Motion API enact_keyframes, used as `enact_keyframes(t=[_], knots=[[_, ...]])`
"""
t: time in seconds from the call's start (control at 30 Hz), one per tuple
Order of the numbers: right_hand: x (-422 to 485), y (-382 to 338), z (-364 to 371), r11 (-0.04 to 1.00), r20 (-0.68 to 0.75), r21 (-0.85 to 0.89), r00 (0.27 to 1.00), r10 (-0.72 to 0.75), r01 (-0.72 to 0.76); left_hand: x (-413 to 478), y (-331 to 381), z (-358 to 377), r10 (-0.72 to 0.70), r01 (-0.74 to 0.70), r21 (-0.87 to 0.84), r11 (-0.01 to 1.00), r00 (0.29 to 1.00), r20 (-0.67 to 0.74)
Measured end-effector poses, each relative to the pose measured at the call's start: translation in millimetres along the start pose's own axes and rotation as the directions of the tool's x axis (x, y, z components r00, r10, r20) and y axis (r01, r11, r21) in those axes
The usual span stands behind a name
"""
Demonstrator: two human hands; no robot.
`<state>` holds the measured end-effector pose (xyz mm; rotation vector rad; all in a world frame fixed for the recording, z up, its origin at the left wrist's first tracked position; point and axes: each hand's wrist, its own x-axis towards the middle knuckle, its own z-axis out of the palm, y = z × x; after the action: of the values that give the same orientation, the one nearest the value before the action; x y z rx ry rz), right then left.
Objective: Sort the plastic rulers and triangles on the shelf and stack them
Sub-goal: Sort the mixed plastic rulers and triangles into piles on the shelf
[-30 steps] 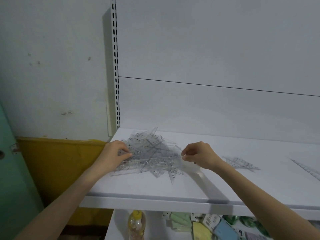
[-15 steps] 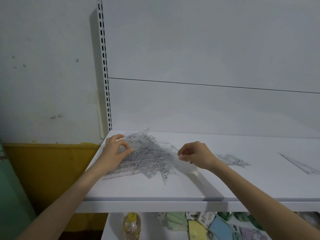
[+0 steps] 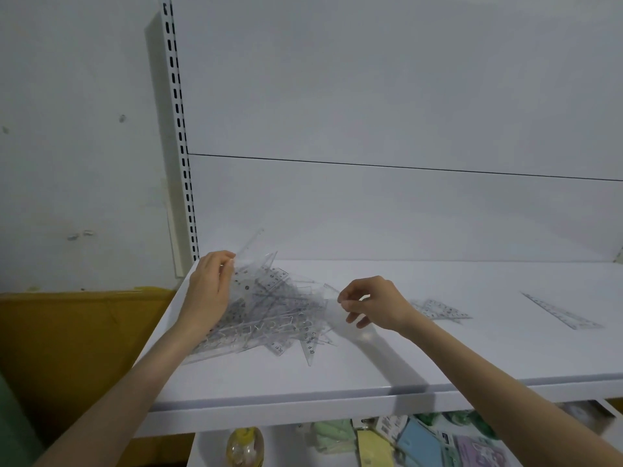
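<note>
Many clear rulers and triangles lie in a pile point(image 3: 269, 311) at the shelf's point(image 3: 371, 375) left end, long axes pointing every way. Our left hand point(image 3: 209, 291) grips the pile's left edge, one piece tilted up; our right hand point(image 3: 374, 305) pinches its right edge. Light, stiff and slick, we judge: best taken by the edges.

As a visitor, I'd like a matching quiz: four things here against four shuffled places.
Things: 1 tangled pile; 2 lone ruler; 3 yellow bottle; 4 left hand.
Places: A below the shelf; B shelf's far right; C shelf's left end; D holding a clear piece at the pile's left side.
Pairs: 1-C, 2-B, 3-A, 4-D.
</note>
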<state>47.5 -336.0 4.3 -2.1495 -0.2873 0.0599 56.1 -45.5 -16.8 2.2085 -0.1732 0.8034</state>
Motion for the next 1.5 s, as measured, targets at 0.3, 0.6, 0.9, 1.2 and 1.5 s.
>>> enact_keyframes(t=[0.3,0.6,0.9,1.2,1.5], knots=[[-13.7,4.9,-18.6,0.998,-0.065,0.063,0.997,0.032,-0.028,4.7,38.5,12.4,-0.105,0.174,-0.513,0.841,0.981,0.16],[-47.2,33.0,-70.4,0.958,-0.205,0.277,0.969,0.138,-0.078,11.8,89.7,68.7,-0.159,0.328,-0.542,0.774,0.929,0.335],[-71.8,104.5,-167.0,0.974,-0.338,0.18,0.921,0.194,-0.139,6.9,152.8,159.3,-0.058,0.212,-0.379,0.901,0.924,0.379],[-110.1,230.3,-316.2,0.948,-0.51,-0.05,0.824,0.245,-0.313,-21.9,264.3,285.1,-0.104,0.251,-0.263,0.932,0.877,0.468],[-81.0,280.3,-349.0,0.938,-0.382,-0.285,0.921,0.076,-0.196,-42.1,302.7,309.4,-0.102,0.205,-0.18,0.962,0.882,0.461]])
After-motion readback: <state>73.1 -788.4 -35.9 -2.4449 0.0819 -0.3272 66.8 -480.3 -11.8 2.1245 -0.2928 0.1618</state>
